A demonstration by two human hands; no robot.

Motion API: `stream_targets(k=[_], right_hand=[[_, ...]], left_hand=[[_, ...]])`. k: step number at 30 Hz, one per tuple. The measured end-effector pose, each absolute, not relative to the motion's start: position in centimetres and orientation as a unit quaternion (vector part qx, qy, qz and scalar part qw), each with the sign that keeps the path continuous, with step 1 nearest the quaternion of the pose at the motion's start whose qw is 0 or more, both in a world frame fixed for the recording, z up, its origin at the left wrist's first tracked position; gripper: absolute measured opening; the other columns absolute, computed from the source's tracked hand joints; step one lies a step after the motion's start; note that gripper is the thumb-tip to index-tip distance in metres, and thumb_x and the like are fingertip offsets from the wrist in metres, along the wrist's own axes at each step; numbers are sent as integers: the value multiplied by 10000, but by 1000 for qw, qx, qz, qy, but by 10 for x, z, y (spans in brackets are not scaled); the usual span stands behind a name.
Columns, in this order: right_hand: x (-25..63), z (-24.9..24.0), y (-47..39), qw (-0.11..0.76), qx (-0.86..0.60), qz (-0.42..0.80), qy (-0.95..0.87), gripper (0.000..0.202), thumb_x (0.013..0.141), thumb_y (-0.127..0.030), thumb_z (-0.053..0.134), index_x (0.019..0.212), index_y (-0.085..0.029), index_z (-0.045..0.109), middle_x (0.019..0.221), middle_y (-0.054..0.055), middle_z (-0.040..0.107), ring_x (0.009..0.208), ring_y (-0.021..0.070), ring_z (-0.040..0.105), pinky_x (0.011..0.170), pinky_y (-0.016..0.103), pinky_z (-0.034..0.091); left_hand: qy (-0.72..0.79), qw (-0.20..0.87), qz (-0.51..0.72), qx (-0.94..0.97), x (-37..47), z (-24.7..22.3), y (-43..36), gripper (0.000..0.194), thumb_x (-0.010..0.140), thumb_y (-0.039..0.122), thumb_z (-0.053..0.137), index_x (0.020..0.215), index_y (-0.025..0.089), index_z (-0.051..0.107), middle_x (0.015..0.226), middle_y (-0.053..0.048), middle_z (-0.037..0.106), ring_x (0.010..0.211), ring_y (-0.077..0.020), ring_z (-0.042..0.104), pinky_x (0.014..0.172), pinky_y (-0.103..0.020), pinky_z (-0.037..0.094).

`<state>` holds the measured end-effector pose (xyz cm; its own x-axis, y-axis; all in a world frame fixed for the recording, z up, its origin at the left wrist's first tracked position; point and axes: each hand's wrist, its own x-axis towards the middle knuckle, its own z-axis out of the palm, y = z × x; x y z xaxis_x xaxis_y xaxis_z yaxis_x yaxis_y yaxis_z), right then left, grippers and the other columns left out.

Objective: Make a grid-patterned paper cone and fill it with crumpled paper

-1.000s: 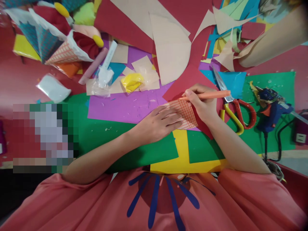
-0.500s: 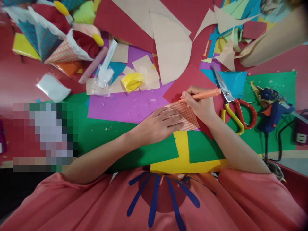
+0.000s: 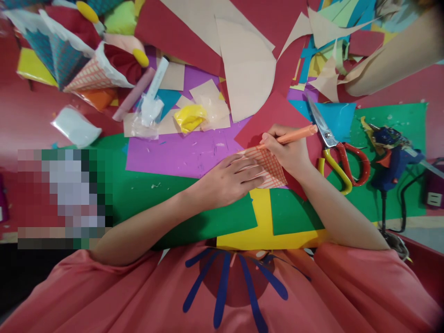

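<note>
My right hand [image 3: 289, 150] grips an orange marker [image 3: 298, 134], its tip end low at the upper edge of a pale paper piece [image 3: 272, 166] covered in an orange grid. My left hand [image 3: 229, 180] lies flat on the left part of that piece, fingers stretched out, hiding much of it. Under the piece are a red sheet [image 3: 253, 127] and a purple sheet [image 3: 166, 155]. Just right of my right hand lie scissors [image 3: 329, 135] with one red and one yellow handle.
A blue glue gun [image 3: 393, 169] with its cord lies at the right. Decorated paper cones [image 3: 97, 74] stand at the upper left. A white marker [image 3: 157, 78], a yellow clay packet [image 3: 190, 118] and a beige cut sheet [image 3: 248, 64] lie beyond my hands. Green sheets [image 3: 138, 194] cover the near side.
The marker's back end has tilted slightly up and to the left in my right hand. My left hand stays in place on the paper.
</note>
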<state>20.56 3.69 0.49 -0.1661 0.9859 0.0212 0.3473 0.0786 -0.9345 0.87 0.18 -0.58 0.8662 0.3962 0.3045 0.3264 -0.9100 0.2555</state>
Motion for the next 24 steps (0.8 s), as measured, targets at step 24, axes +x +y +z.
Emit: stream_targets(k=[24], right_hand=[[208, 6, 35, 437, -529, 406, -604, 189, 853, -301, 578, 697, -197, 602, 627, -21, 575, 574, 87, 533, 558, 244, 434]], left_hand=[[247, 68, 196, 947, 7, -6, 7, 290, 907, 181, 533, 1189, 141, 589, 1174, -113, 665, 1179, -266, 592, 1047, -471, 474]])
